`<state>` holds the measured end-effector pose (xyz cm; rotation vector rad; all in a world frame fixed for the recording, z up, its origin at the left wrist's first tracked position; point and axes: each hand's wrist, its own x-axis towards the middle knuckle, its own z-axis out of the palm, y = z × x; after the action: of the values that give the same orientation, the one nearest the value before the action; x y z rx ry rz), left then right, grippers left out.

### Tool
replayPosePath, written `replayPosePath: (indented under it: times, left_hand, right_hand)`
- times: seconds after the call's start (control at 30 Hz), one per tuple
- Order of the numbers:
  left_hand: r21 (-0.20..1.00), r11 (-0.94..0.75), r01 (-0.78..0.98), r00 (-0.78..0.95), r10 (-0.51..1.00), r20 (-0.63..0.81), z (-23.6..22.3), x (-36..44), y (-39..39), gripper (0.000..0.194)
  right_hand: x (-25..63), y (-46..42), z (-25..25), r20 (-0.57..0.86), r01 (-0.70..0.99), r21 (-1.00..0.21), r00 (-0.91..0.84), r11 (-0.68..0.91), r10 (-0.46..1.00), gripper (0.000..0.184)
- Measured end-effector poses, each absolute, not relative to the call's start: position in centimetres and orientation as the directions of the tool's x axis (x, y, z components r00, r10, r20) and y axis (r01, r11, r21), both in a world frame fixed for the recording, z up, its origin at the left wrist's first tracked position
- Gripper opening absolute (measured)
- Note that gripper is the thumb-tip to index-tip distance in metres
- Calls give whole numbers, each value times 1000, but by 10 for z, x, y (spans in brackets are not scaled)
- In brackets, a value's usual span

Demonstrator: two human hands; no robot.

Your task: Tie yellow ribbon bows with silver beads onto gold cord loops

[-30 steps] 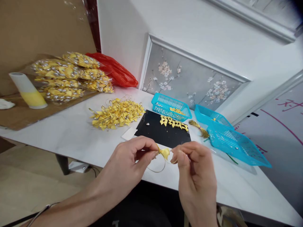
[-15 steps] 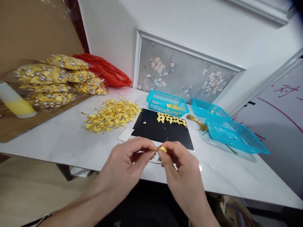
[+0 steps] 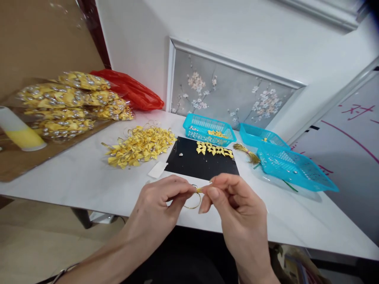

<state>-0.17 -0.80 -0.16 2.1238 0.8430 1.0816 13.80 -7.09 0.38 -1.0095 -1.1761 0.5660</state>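
Over the front of the table, my left hand (image 3: 167,199) pinches a small yellow ribbon piece (image 3: 199,190) between thumb and fingertips. A thin gold loop (image 3: 194,205) hangs below it, and a shiny silver bead (image 3: 194,185) shows at the fingertips. Close on the right is my right hand (image 3: 237,201), its thumb pressed to the bent index finger; what lies in that pinch is hidden. Beyond the hands, a black mat (image 3: 189,163) carries rows of yellow ribbon pieces (image 3: 213,149) and one loose silver bead (image 3: 181,154).
Left of the mat lies a heap of yellow ribbon bows (image 3: 142,146); a white pad (image 3: 157,169) is near it. Bagged bows (image 3: 53,94) and a red bag (image 3: 133,92) sit farther left. Blue baskets (image 3: 189,123) stand behind and right, beside a gold cord bundle (image 3: 247,153).
My right hand has drawn back to the right from the ribbon piece, and its fingers have shifted. The gold loop and silver bead now show more clearly at my left hand.
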Motion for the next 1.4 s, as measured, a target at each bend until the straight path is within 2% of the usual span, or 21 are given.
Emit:
replayPosePath:
  times: [0.23, 0.33, 0.4, 0.47, 0.53, 0.6, 0.67, 0.7, 0.8, 0.93, 1.17, 1.27, 1.4]
  left_hand:
    - [757, -609, 236, 543, 729, 417, -7, -3, -4, 26]
    - [750, -617, 238, 598, 702, 387, -11, -3, -1, 29]
    - [730, -634, 255, 614, 689, 384, -13, -1, 0, 29]
    - [709, -644, 288, 597, 700, 393, -13, 0, 2, 31]
    - [754, -591, 286, 599, 725, 340, -11, 2, 5, 32]
    - [883, -430, 189, 677, 708, 200, -10, 3, 8, 32]
    - [985, -157, 75, 767, 640, 43, -10, 2, 10, 30]
    - [999, -18, 36, 795, 606, -17, -10, 1, 11, 27]
    - [961, 275, -12, 809, 567, -152, -15, -3, 11, 14]
    - [906, 422, -33, 802, 552, -228, -20, -5, 9, 27]
    - [887, 462, -28, 770, 575, -276, -14, -6, 8, 18]
    - [919, 395, 0, 728, 630, -270, -13, -7, 8, 14]
    - [975, 203, 87, 647, 733, -210, -12, -5, 7, 9]
  right_hand:
    - [150, -63, -5, 463, 121, -883, 371, 453, 805, 6]
    - [148, -62, -5, 502, 227, -864, 309, 450, 808, 10]
    - [144, -62, -6, 596, 404, -781, 258, 476, 760, 17]
    - [139, -63, -8, 696, 582, -648, 193, 491, 691, 22]
    - [133, -63, -13, 752, 670, -545, 126, 503, 647, 26]
    - [127, -64, -20, 776, 683, -494, 67, 538, 627, 27]
    - [123, -65, -27, 798, 668, -451, 6, 592, 602, 26]
    - [122, -65, -29, 807, 661, -427, -30, 617, 590, 26]
    - [122, -69, -33, 824, 652, -359, -114, 668, 554, 25]
    - [125, -73, -35, 829, 652, -305, -178, 694, 531, 23]
    - [127, -76, -37, 774, 661, -176, -366, 730, 517, 17]
    - [131, -77, -37, 782, 717, -135, -348, 684, 518, 16]
    - [142, -74, -40, 812, 827, -108, -247, 551, 529, 18]
